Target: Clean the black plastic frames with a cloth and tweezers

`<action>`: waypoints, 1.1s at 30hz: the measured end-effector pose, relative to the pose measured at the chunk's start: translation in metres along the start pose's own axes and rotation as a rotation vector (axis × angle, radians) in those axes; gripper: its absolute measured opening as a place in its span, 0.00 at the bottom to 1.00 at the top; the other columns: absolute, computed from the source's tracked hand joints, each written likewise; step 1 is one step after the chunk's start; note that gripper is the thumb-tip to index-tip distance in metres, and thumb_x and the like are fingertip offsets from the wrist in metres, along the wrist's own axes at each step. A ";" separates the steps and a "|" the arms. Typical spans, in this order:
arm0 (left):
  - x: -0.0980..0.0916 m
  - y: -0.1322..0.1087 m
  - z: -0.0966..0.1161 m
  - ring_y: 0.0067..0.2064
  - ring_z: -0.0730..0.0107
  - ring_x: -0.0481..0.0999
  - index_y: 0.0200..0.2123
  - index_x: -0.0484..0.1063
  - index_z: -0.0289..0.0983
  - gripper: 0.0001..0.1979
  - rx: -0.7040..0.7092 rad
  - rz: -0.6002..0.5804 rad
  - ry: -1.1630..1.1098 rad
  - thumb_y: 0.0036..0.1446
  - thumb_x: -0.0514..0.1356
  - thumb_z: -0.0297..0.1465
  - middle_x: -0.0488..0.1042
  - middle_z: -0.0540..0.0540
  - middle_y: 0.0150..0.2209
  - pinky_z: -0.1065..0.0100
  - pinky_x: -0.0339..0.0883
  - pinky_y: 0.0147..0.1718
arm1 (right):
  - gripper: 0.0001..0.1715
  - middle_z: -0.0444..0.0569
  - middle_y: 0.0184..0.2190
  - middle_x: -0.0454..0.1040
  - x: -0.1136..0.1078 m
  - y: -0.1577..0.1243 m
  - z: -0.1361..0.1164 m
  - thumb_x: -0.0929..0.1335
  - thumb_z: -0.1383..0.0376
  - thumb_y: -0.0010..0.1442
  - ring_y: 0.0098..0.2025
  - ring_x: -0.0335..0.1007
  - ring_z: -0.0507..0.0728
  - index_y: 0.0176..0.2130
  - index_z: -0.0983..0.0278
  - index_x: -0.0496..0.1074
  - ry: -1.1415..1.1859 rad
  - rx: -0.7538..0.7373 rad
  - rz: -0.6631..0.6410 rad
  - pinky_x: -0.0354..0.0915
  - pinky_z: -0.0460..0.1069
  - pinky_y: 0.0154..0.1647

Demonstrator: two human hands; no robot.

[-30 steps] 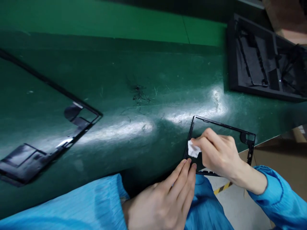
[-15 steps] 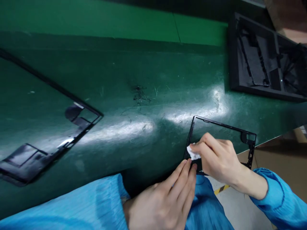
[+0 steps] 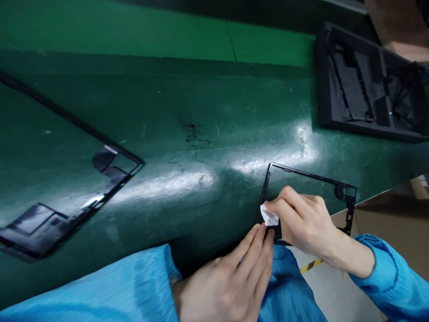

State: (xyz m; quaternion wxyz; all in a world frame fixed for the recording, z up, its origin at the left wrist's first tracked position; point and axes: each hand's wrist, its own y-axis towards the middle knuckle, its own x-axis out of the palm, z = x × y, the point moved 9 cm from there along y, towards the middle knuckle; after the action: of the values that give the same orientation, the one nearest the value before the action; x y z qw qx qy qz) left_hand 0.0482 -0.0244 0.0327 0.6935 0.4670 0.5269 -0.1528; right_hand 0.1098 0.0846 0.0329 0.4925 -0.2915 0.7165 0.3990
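My right hand (image 3: 303, 219) pinches a crumpled white wipe (image 3: 269, 215) and presses it against the left side of a thin black rectangular frame (image 3: 308, 174). The frame lies near the table's front edge, its lower right part reaching past the edge. My left hand (image 3: 231, 277) rests its outstretched fingers on the frame's lower left corner, beside the wipe. Its fingertips lie close together, and its thumb is hidden. Across the frame's right end run cutouts and a small dark tab.
A larger-looking black frame (image 3: 77, 123) lies at the left on the green table (image 3: 150, 98). Dark thread-like scraps (image 3: 196, 133) sit mid-table. At the back right stands a black foam tray (image 3: 368, 127) with black frame parts inside. Cardboard (image 3: 385, 223) is beyond the edge.
The wipe has shifted very slightly under my right fingers and shows a little more of its surface. Both hands and the frame stay in nearly the same place; the view has tilted slightly.
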 end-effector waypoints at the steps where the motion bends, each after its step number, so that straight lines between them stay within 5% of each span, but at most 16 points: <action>1: 0.000 0.000 0.000 0.53 0.44 0.85 0.50 0.80 0.21 0.20 0.007 -0.006 0.003 0.68 0.51 0.27 0.84 0.30 0.51 0.47 0.71 0.63 | 0.15 0.46 0.30 0.68 -0.001 0.001 0.003 0.62 0.75 0.73 0.25 0.59 0.52 0.38 0.66 0.75 -0.029 0.015 0.015 0.54 0.50 0.23; 15: 0.005 -0.003 0.004 0.58 0.39 0.82 0.52 0.78 0.19 0.22 0.016 -0.048 -0.005 0.68 0.54 0.30 0.83 0.27 0.54 0.45 0.68 0.65 | 0.15 0.45 0.30 0.68 -0.004 0.006 0.013 0.62 0.77 0.72 0.25 0.58 0.51 0.37 0.64 0.73 -0.114 0.065 0.037 0.52 0.50 0.22; 20: 0.001 -0.003 0.004 0.55 0.42 0.84 0.51 0.79 0.21 0.20 0.006 -0.015 -0.013 0.68 0.54 0.29 0.84 0.29 0.52 0.47 0.72 0.62 | 0.15 0.46 0.32 0.70 -0.002 -0.005 0.002 0.61 0.78 0.71 0.28 0.64 0.51 0.42 0.66 0.73 0.081 0.015 -0.047 0.53 0.50 0.22; 25: 0.003 -0.004 -0.007 0.56 0.47 0.84 0.50 0.79 0.21 0.18 -0.101 0.036 -0.106 0.68 0.53 0.24 0.83 0.29 0.53 0.50 0.71 0.65 | 0.10 0.45 0.35 0.72 -0.015 -0.014 0.021 0.67 0.77 0.70 0.33 0.70 0.50 0.42 0.63 0.73 0.471 0.285 0.084 0.65 0.45 0.27; 29: 0.004 -0.003 -0.022 0.59 0.51 0.82 0.51 0.78 0.25 0.15 -0.206 0.080 -0.177 0.70 0.54 0.23 0.84 0.34 0.52 0.54 0.72 0.64 | 0.08 0.46 0.35 0.73 -0.019 -0.021 0.024 0.68 0.75 0.69 0.31 0.68 0.50 0.42 0.63 0.74 0.627 0.351 0.150 0.65 0.45 0.25; 33: -0.010 0.000 -0.040 0.45 0.57 0.82 0.42 0.75 0.34 0.10 -0.396 0.234 -0.356 0.67 0.54 0.21 0.82 0.42 0.39 0.56 0.80 0.47 | 0.09 0.48 0.36 0.74 -0.029 -0.028 0.019 0.68 0.77 0.67 0.32 0.70 0.51 0.44 0.64 0.74 0.629 0.325 0.199 0.65 0.45 0.26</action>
State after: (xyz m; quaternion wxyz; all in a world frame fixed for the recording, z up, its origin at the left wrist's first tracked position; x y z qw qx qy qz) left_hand 0.0208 0.0051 0.0410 0.8657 0.3460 0.3588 -0.0455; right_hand 0.1516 0.0874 0.0488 0.2469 -0.2465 0.9118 0.2167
